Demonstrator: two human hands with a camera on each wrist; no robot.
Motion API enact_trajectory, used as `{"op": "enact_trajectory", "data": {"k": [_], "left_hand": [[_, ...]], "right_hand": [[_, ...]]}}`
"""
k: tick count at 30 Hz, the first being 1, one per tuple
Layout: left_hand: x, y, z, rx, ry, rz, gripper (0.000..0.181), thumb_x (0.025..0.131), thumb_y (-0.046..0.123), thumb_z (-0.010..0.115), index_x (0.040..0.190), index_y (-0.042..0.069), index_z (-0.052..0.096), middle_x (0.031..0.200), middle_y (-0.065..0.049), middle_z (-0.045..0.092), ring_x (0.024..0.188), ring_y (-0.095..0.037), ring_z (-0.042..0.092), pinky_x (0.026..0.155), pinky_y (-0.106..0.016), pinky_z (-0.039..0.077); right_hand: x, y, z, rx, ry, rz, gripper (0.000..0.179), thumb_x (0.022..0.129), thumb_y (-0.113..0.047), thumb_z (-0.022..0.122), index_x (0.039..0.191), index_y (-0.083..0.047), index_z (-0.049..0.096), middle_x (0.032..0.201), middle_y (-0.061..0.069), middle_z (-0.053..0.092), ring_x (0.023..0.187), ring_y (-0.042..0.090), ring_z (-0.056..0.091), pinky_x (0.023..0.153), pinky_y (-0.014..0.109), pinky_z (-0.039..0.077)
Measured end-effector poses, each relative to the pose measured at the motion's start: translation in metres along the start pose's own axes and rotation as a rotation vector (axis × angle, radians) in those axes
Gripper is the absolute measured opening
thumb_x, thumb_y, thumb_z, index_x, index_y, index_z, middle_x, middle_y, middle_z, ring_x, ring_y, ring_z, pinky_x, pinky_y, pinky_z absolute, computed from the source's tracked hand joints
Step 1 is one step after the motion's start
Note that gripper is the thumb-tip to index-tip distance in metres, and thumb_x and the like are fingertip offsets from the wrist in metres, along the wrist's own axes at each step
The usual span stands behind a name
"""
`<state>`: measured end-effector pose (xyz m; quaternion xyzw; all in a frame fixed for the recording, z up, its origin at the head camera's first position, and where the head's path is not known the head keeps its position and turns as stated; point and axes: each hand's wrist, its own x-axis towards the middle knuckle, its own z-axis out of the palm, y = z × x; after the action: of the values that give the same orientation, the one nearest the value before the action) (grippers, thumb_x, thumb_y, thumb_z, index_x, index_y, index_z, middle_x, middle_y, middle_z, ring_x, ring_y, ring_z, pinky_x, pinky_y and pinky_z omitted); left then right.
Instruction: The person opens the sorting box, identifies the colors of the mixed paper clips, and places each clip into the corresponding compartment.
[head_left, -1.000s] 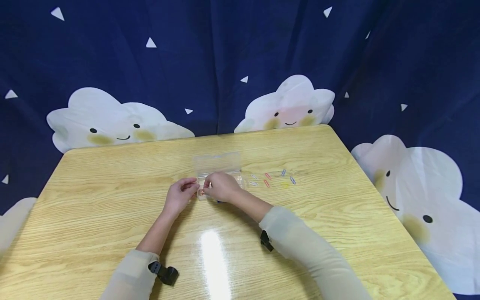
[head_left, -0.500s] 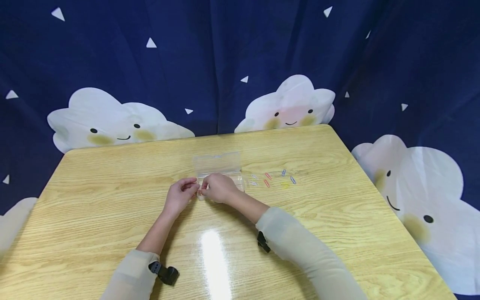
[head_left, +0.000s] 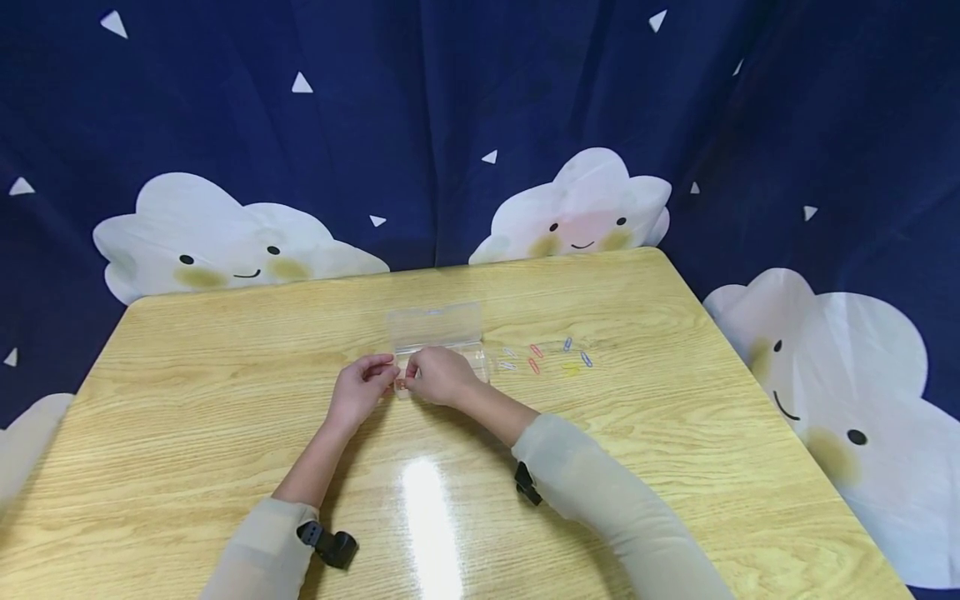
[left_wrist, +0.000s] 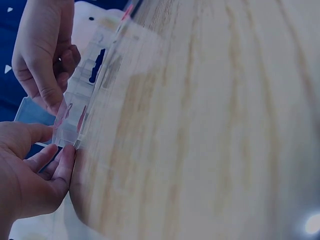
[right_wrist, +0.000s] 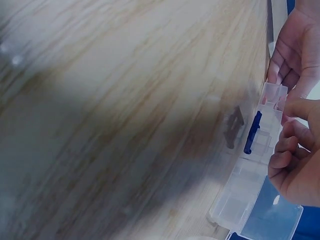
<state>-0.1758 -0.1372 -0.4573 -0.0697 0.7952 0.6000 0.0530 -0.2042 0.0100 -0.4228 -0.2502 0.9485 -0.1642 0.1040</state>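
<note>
Your left hand (head_left: 357, 392) grips a clear plastic compartment box (right_wrist: 234, 200) toward the wooden worktop's (head_left: 225, 392) far edge. Your right hand (head_left: 444, 377) is beside red paper clips (left_wrist: 81, 119); I can't tell its grip.

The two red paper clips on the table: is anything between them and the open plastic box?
Yes: two pale paper clips lie between the two red paper clips and the clear plastic box. They lie flat, so probably hardly block; the lid stands open.

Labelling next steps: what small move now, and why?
Probably lift the right hand away from the clear rectangular plastic box: red pieces lie in its left end, held by the left hand, and loose red paper clips lie outside.
</note>
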Motion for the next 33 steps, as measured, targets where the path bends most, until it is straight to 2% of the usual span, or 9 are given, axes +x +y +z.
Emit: {"op": "enact_trajectory", "data": {"k": [7,13,24,33], "left_hand": [[-0.0006,0.0010,-0.0012,0.010,0.001,0.023,0.034,0.087,0.013,0.054,0.117,-0.003,0.052,0.105,-0.020,0.057,0.084,-0.015,0.058,0.069,-0.022,0.052],[-0.0006,0.0009,0.0001,0.002,-0.002,0.013,0.034,0.087,0.015,0.055,0.117,-0.002,0.052,0.105,-0.018,0.057,0.087,-0.017,0.058,0.070,-0.024,0.053],[0.0004,0.0003,0.0007,-0.004,-0.002,0.001,0.035,0.087,0.015,0.055,0.117,-0.001,0.052,0.106,-0.018,0.057,0.086,-0.016,0.058,0.071,-0.024,0.053],[0.0009,0.0005,0.0005,-0.007,-0.005,-0.003,0.035,0.087,0.016,0.055,0.117,-0.001,0.052,0.107,-0.018,0.056,0.088,-0.018,0.058,0.072,-0.025,0.053]], "right_hand": [[0.0000,0.0019,-0.0004,0.019,-0.012,0.002,0.013,0.081,-0.030,0.060,0.079,-0.020,0.066,0.078,-0.006,0.063,0.058,0.008,0.048,0.045,0.019,0.038],[0.0000,0.0033,-0.0011,0.041,-0.018,0.020,0.012,0.082,-0.029,0.059,0.081,-0.019,0.067,0.080,-0.005,0.063,0.055,0.007,0.046,0.044,0.020,0.038],[-0.0003,0.0033,-0.0018,0.033,-0.011,0.013,0.012,0.082,-0.028,0.058,0.082,-0.020,0.066,0.077,-0.006,0.062,0.055,0.008,0.047,0.044,0.019,0.037],[-0.0001,0.0040,-0.0020,0.013,0.014,0.001,0.012,0.082,-0.027,0.057,0.082,-0.020,0.067,0.083,-0.006,0.065,0.059,0.007,0.049,0.047,0.018,0.037]]}}
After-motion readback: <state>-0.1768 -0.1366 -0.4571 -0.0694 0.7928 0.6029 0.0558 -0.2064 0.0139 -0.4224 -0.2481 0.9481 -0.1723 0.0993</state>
